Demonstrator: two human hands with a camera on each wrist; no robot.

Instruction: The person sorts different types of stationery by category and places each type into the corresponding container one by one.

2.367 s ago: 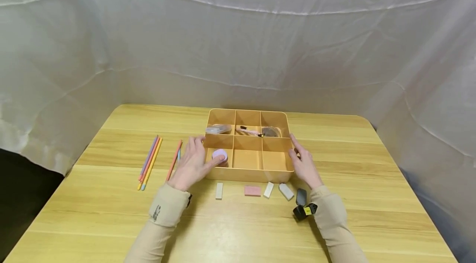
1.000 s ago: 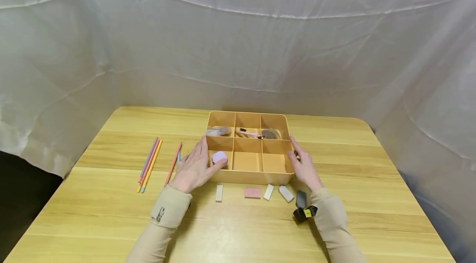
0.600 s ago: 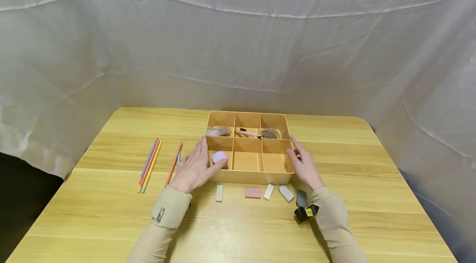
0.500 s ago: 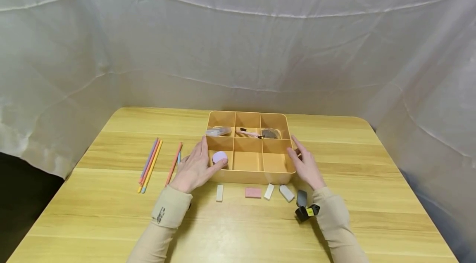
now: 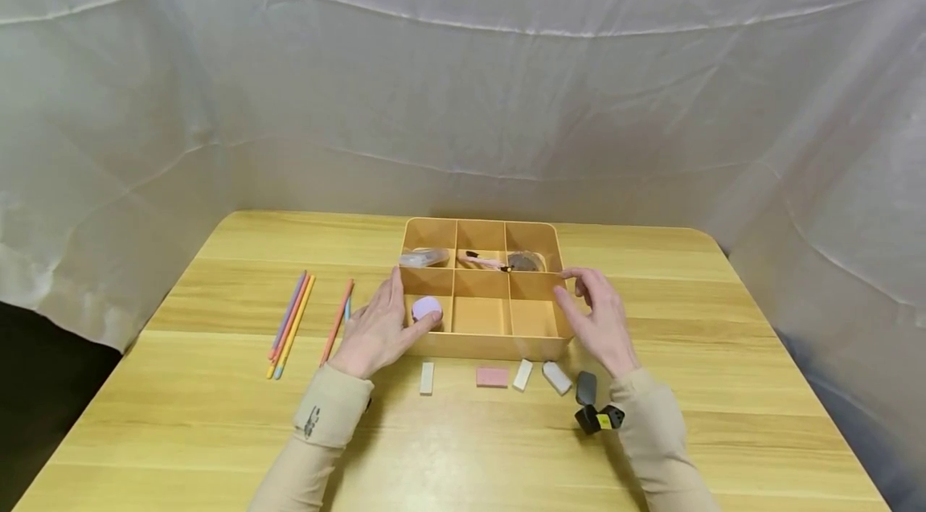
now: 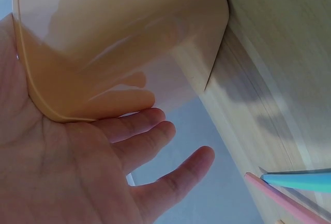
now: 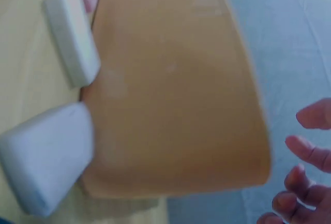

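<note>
An orange box [image 5: 477, 346] divided into compartments stands at mid-table. My left hand [image 5: 376, 327] rests against its left side, the thumb reaching over the rim beside a lilac round item [image 5: 425, 306] in the front left compartment. In the left wrist view, the fingers [image 6: 176, 180] extend loosely along the outside of the box wall [image 6: 119, 22]. My right hand [image 5: 604, 323] is raised at the right rim, fingers loosely bent and holding nothing. The right wrist view shows its fingertips [image 7: 310, 115] apart from the box wall [image 7: 170, 89].
Before the box lie a white block [image 5: 427, 378], a pink block [image 5: 492, 377], two more pale blocks [image 5: 556, 377] and a dark grey one [image 5: 587, 388]. Several pencils [image 5: 292, 323] lie left. A clear plastic piece [image 5: 423, 257] and a pink stick [image 5: 481, 260] sit in the back compartments.
My right hand has come off the box's right side, rising and shifting slightly right, its fingers bending more. The left hand shifted a little on the box earlier and is now still.
</note>
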